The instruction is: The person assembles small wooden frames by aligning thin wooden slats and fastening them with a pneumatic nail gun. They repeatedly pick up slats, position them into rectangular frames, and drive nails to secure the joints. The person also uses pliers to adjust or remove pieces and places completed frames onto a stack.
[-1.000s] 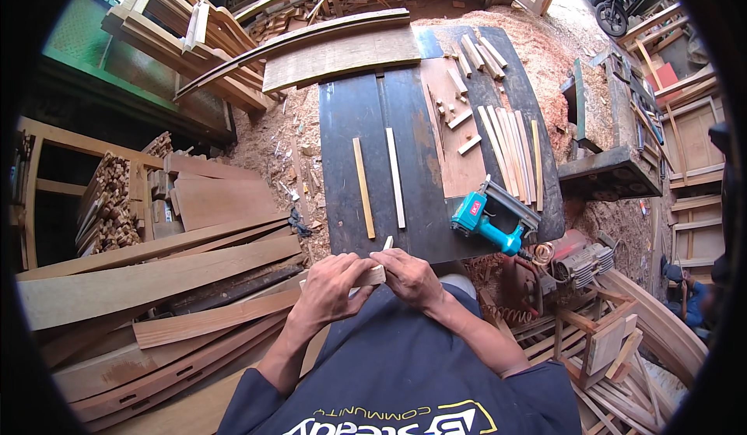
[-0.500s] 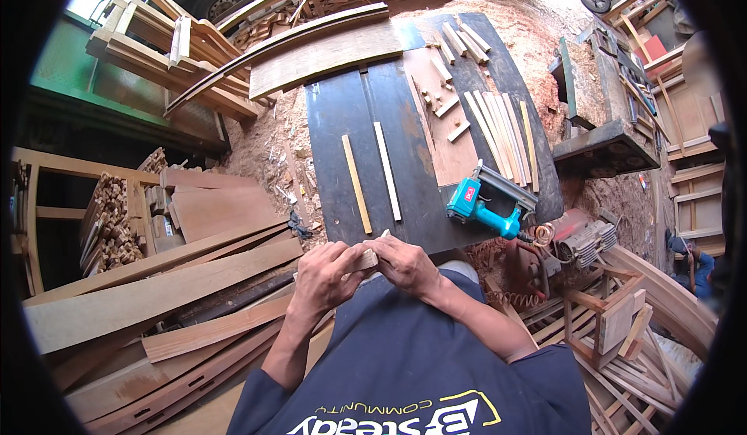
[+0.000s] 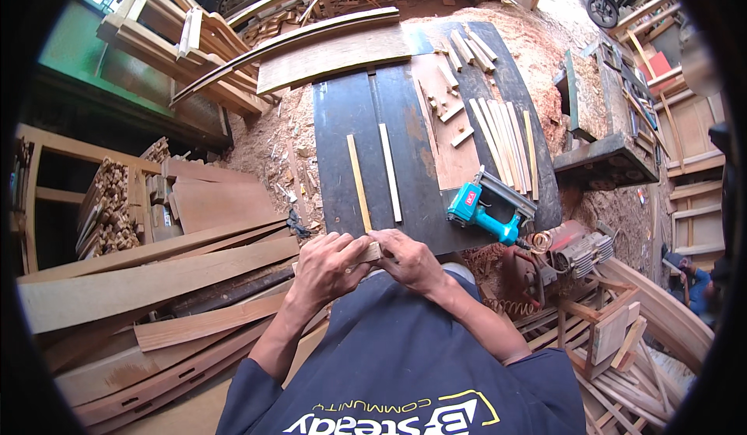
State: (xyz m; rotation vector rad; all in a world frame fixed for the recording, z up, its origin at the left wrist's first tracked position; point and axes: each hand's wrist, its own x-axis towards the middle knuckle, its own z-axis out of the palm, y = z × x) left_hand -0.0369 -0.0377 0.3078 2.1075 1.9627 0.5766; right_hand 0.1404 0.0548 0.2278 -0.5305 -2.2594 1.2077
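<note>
My left hand is closed around a short pale piece of wood, close to my body at the table's near edge. The fingers of my right hand are bent and pressed on the other end of this wood piece, partly hiding it. Just beyond my hands, a yellowish wooden strip and a whiter strip lie lengthwise on the dark table. To the right of them rests a teal nail gun with a coiled hose.
Several thin strips lie side by side at the table's right, near small offcut blocks. A wide board crosses the far left corner. Long planks are stacked at left; a red compressor stands at right.
Both hands stay together on the wood piece. Its end, which stuck up above my right fingers, is now lower and mostly covered. The view has shifted slightly.
</note>
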